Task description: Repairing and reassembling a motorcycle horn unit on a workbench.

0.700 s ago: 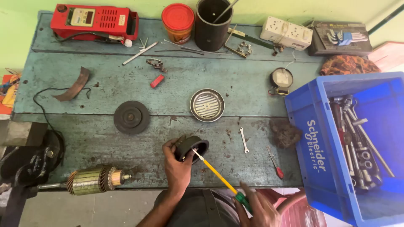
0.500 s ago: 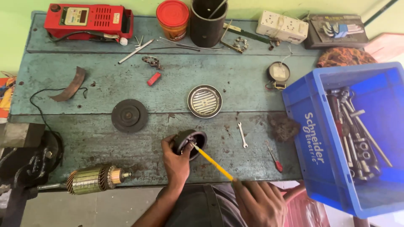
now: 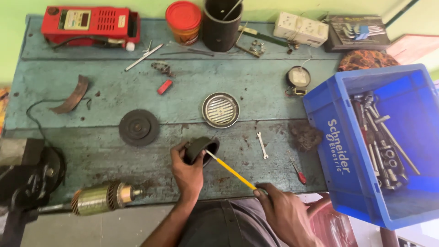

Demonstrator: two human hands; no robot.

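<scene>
The left hand (image 3: 188, 171) grips a black ring-shaped housing (image 3: 200, 149), tilted on its edge on the blue-green tabletop (image 3: 105, 98), close to the near edge. The right hand (image 3: 284, 211) lies just off that edge, fingers closed on the yellow screwdriver (image 3: 231, 170), whose tip rests inside the housing's opening. Just beyond the housing sits a round metal grille (image 3: 221, 110); to its left lies a dark disc (image 3: 139, 127), to its right a small spanner (image 3: 261, 145) and a red-handled screwdriver (image 3: 298, 172). Bare tabletop lies between housing and spanner — and leftward up to the copper-wound armature (image 3: 103, 197), which overhangs the near edge. Far right of the housing, a blue bin (image 3: 338, 151) holds tools.
</scene>
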